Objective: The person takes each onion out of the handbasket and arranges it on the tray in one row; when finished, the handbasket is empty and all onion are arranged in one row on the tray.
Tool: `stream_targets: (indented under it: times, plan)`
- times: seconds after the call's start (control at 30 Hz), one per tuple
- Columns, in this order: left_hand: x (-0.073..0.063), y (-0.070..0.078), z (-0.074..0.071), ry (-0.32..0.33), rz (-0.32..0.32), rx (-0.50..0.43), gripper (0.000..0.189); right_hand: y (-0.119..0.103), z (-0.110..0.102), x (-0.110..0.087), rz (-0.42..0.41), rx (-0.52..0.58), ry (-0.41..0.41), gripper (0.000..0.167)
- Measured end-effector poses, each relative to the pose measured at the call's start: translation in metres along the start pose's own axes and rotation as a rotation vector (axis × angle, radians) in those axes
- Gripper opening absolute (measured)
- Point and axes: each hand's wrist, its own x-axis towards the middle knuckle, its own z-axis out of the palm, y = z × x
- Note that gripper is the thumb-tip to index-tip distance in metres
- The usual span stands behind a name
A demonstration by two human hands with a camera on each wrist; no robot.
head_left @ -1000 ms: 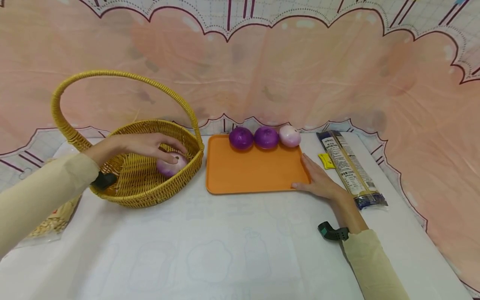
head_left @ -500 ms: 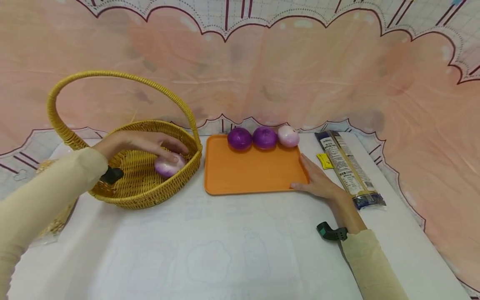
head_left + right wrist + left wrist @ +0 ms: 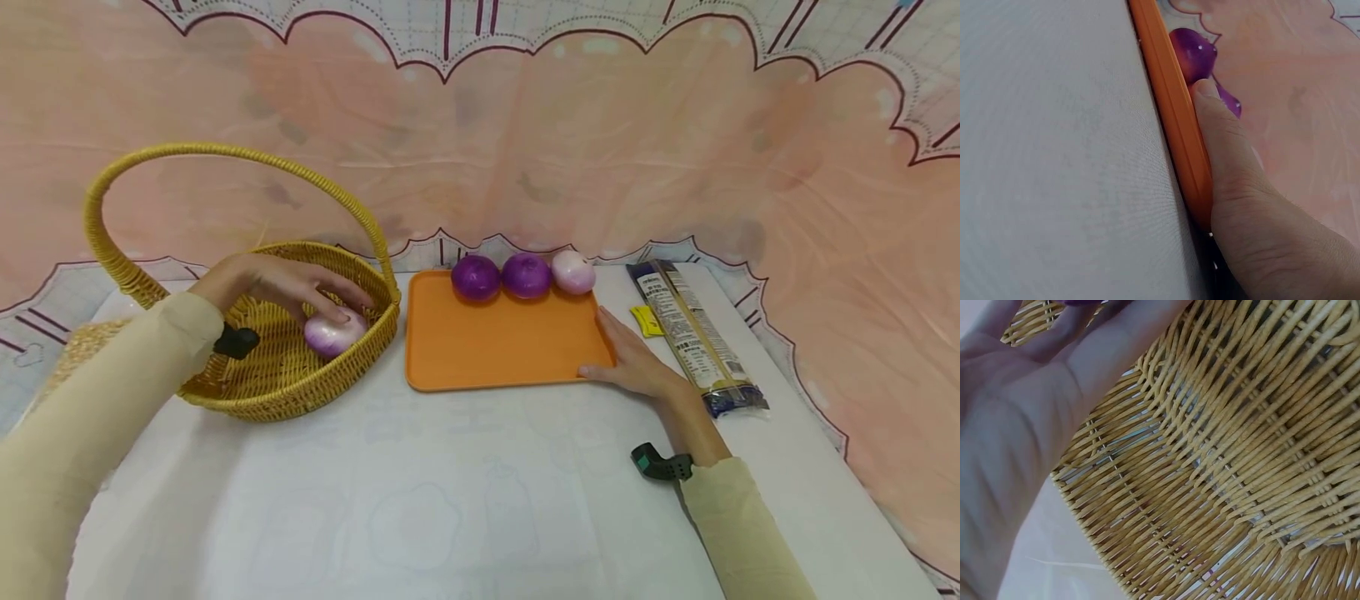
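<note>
A pale purple-and-white onion (image 3: 334, 335) sits inside a yellow wicker basket (image 3: 292, 402), at its right side. My left hand (image 3: 300, 287) reaches in over it, with the thumb on the onion's top and the other fingers bent over its far side. In the left wrist view the hand (image 3: 1029, 406) covers nearly all of the onion. My right hand (image 3: 637, 360) rests at the front right corner of an orange tray (image 3: 502, 350). Its thumb lies along the tray's front edge and its fingers stretch along the right edge. The right wrist view shows the thumb (image 3: 1225, 140) straight against the rim.
At the tray's back edge stand two dark purple onions (image 3: 476, 278) and a paler one (image 3: 573, 272) in a row. Right of the tray lie a long printed packet (image 3: 693, 333) and a small yellow sachet (image 3: 647, 321). The basket's tall handle (image 3: 247, 152) arches above the left forearm.
The left forearm and wrist have shifted slightly, while the left hand stays over the onion. The whole view has drifted a little. The right hand keeps its place at the tray corner.
</note>
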Motion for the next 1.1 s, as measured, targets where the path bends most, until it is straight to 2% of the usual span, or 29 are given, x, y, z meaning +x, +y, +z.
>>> stream_targets:
  times: [0.3,0.47,0.6,0.8,0.97,1.1]
  plan:
    - [-0.0002,-0.0013,-0.0025,-0.020,-0.010,-0.056,0.062,-0.0008,0.0002,0.0000,-0.004,-0.002,0.001,0.112]
    - [0.0006,-0.0045,-0.0051,-0.051,0.005,-0.086,0.054,-0.0006,0.0003,0.0000,-0.002,-0.005,0.002,0.112]
    - [0.0008,-0.0069,-0.0065,-0.073,0.011,-0.086,0.050,-0.0010,0.0005,0.0000,0.004,0.009,0.002,0.113]
    - [-0.0004,-0.0060,-0.0059,-0.068,-0.005,-0.086,0.050,-0.0019,0.0014,-0.0001,0.005,0.019,0.004,0.113]
    - [0.0002,-0.0056,-0.0056,-0.072,-0.014,-0.069,0.053,-0.0019,0.0014,-0.0001,0.007,0.017,0.001,0.113]
    - [0.0012,-0.0063,-0.0072,-0.099,0.002,-0.059,0.060,-0.0011,0.0009,0.0002,0.016,0.005,0.000,0.113]
